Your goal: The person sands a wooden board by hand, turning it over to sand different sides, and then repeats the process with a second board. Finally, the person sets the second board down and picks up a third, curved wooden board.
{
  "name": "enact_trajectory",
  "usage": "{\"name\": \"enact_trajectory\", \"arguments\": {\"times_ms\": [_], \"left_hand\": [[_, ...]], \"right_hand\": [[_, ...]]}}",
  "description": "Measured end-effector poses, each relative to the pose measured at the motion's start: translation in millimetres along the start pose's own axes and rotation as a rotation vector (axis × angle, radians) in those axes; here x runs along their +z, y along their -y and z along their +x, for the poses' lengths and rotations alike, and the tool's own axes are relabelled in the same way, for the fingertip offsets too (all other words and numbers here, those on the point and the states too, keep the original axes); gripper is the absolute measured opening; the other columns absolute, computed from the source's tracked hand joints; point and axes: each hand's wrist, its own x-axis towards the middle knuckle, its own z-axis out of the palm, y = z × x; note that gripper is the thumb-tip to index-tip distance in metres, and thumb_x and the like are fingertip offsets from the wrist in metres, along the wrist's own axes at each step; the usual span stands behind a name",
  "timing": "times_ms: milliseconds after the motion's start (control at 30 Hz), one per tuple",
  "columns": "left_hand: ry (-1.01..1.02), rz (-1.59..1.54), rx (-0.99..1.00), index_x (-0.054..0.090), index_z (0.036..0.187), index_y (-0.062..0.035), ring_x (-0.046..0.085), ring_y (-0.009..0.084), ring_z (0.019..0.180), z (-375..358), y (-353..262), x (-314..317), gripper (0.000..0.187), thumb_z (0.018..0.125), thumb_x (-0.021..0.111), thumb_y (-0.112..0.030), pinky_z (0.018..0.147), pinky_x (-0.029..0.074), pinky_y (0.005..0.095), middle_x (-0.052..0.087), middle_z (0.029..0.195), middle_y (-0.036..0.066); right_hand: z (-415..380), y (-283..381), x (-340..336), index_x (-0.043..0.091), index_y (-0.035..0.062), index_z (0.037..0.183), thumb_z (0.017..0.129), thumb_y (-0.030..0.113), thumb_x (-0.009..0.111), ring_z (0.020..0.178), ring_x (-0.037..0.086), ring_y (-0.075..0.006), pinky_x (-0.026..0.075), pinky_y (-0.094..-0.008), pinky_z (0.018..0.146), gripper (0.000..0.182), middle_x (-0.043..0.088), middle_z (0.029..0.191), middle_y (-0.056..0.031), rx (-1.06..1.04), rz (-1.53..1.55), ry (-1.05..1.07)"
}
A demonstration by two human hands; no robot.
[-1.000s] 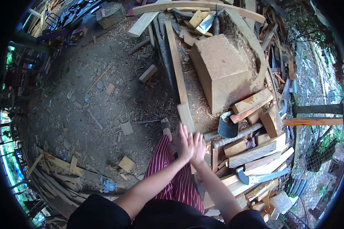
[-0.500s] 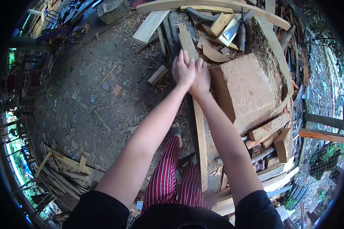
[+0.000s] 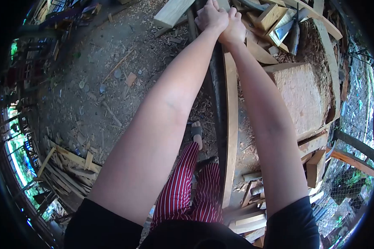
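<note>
I see both arms stretched forward over a long curved wooden strip, which runs from beside the striped trouser leg up toward the top of the view. My left hand and right hand press together at the far end of the strip, fingers curled; they appear clenched around that end, though the grip itself is hidden behind the knuckles. A large wooden block sits just right of the strip. Beyond the block, at its far side, lie offcuts and a chisel-like tool. A pale plank lies left of the hands. A sandalled foot rests left of the strip on chip-strewn ground.
</note>
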Motion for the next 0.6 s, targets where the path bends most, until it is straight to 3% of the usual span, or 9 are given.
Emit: {"name": "enact_trajectory", "arguments": {"times_ms": [33,67,133,167,200,400,533,600], "left_hand": [[0.069,0.046,-0.030,0.056,0.119,-0.0117,0.056,0.0368,0.110,-10.4,-7.4,-7.2,0.034,0.090,0.048,-0.029,0.095,0.043,0.0453,0.063,0.112,0.019],[0.067,0.047,-0.029,0.056,0.119,-0.0117,0.056,0.0368,0.110,-14.9,0.4,-3.0,0.034,0.090,0.048,-0.029,0.095,0.043,0.0453,0.063,0.112,0.019],[-0.041,-0.018,0.037,0.057,0.105,-0.0070,0.052,0.0334,0.118,-35.9,22.5,9.8,0.030,0.081,0.058,-0.025,0.101,0.036,0.0499,0.063,0.113,0.015],[-0.107,-0.031,0.077,0.054,0.117,-0.0069,0.049,0.0332,0.121,-53.9,29.6,15.8,0.039,0.082,0.057,-0.024,0.103,0.032,0.0513,0.061,0.119,0.015],[-0.203,-0.015,0.136,0.050,0.130,-0.0059,0.055,0.0397,0.113,-72.5,40.1,21.5,0.053,0.082,0.057,-0.027,0.097,0.042,0.0481,0.061,0.117,0.021],[-0.211,-0.093,0.234,0.045,0.133,0.0006,0.056,0.0426,0.108,-218.1,73.7,22.7,0.056,0.085,0.060,-0.023,0.095,0.042,0.0488,0.060,0.115,0.026],[-0.145,-0.098,0.234,0.037,0.138,0.0001,0.054,0.0429,0.109,-330.4,90.5,19.0,0.058,0.088,0.057,-0.020,0.096,0.040,0.0483,0.056,0.119,0.027],[-0.075,-0.149,0.183,0.035,0.141,-0.0001,0.049,0.0385,0.116,-388.6,96.7,15.7,0.059,0.088,0.055,-0.019,0.102,0.035,0.0472,0.053,0.127,0.023]], "right_hand": [[-7.4,1.2,-1.9,0.052,0.0109,0.121,0.080,0.030,0.065,0.115,0.050,-0.0293,0.055,-0.0356,0.079,0.047,0.048,0.118,-0.0150,-0.004,0.002,-0.001],[-17.7,1.9,-3.8,0.052,0.0107,0.121,0.081,0.029,0.064,0.115,0.050,-0.0293,0.055,-0.0353,0.079,0.046,0.049,0.118,-0.0152,0.007,0.022,0.009],[-48.5,1.0,-7.9,0.053,0.0104,0.121,0.081,0.029,0.063,0.115,0.050,-0.0292,0.055,-0.0350,0.079,0.045,0.049,0.118,-0.0153,0.021,0.036,0.028],[-66.9,0.5,-9.9,0.052,0.0116,0.121,0.081,0.027,0.062,0.114,0.050,-0.0291,0.056,-0.0350,0.077,0.044,0.049,0.117,-0.0152,0.020,0.048,0.023],[-86.4,0.0,-13.7,0.052,0.0128,0.122,0.082,0.026,0.061,0.112,0.051,-0.0290,0.056,-0.0350,0.075,0.043,0.050,0.116,-0.0152,0.017,0.060,0.014],[-232.6,3.7,-55.1,0.049,0.0124,0.122,0.083,0.021,0.056,0.097,0.054,-0.0272,0.055,-0.0343,0.063,0.040,0.050,0.102,-0.0128,-0.023,-0.013,0.031],[-337.9,-5.5,-64.6,0.050,0.0113,0.122,0.081,0.021,0.055,0.097,0.053,-0.0282,0.053,-0.0352,0.071,0.042,0.051,0.106,-0.0145,-0.027,-0.005,0.015],[-394.6,-8.5,-67.1,0.048,0.0110,0.123,0.081,0.021,0.055,0.100,0.053,-0.0301,0.051,-0.0363,0.075,0.044,0.051,0.108,-0.0165,-0.006,-0.013,0.049]]}}
